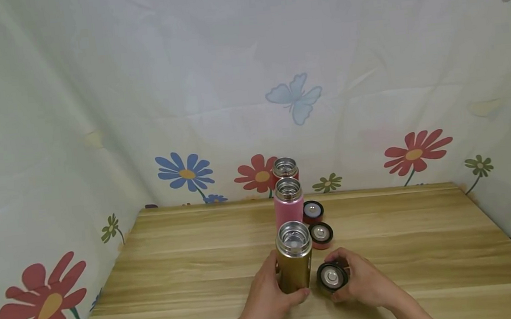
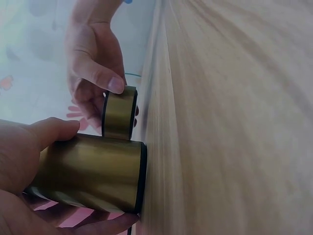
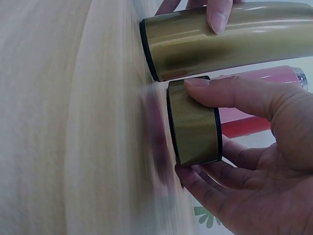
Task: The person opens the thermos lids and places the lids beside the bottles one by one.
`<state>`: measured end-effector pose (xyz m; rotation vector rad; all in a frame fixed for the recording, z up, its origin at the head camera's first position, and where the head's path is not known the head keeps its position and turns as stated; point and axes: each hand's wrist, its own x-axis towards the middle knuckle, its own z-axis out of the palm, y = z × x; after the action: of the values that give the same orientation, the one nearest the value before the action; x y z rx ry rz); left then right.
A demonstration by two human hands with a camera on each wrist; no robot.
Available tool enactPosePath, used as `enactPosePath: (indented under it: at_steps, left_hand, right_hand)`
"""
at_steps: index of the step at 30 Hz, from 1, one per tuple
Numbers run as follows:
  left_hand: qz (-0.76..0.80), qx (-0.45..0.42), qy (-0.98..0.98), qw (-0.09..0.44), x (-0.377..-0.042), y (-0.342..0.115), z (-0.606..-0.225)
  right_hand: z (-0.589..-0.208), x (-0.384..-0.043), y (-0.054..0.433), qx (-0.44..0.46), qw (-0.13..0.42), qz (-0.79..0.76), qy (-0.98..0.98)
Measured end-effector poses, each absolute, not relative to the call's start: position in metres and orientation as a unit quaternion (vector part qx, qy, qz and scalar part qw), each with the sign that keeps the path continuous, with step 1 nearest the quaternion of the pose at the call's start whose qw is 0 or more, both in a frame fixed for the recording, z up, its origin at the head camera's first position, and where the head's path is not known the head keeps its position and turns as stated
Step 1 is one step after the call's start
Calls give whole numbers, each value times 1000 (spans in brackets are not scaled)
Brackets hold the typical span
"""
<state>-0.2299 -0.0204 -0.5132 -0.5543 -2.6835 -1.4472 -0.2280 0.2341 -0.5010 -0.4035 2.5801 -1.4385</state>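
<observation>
My left hand is wrapped around a gold thermos bottle, which stands upright with its steel mouth uncovered. Just to its right, my right hand grips a gold lid between thumb and fingers, its black-rimmed inner side facing up. In the left wrist view the lid sits right beside the base of the gold bottle, low over the tabletop. The right wrist view shows the thumb across the side of the lid and the other fingers around its far side.
Behind the gold bottle, a pink thermos bottle and a red one stand in a row, both uncovered. Two more upturned lids lie to their right on the wooden table. A flower-printed curtain encloses the table's back and sides.
</observation>
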Motion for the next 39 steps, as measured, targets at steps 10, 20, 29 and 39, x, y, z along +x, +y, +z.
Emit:
enactPosePath:
  at_steps: [10,20,29,39]
  left_hand:
    - [-468,-176,-866,17,-230,-21,-512]
    - [-472,-183,-862,24,-231,-21,-512]
    - [-480,-183,-858,18,-233,-29,-510]
    - [-483,-159,-861,24,-238,-45,-510]
  right_hand:
    - [-505,-229,234,-139,79,-480,862]
    - [-507,-229,233,-136,74,-469,869]
    - [-505,-228,228,-127,71,-461,876]
    - [-506,-227,215,-113,45,-475,872]
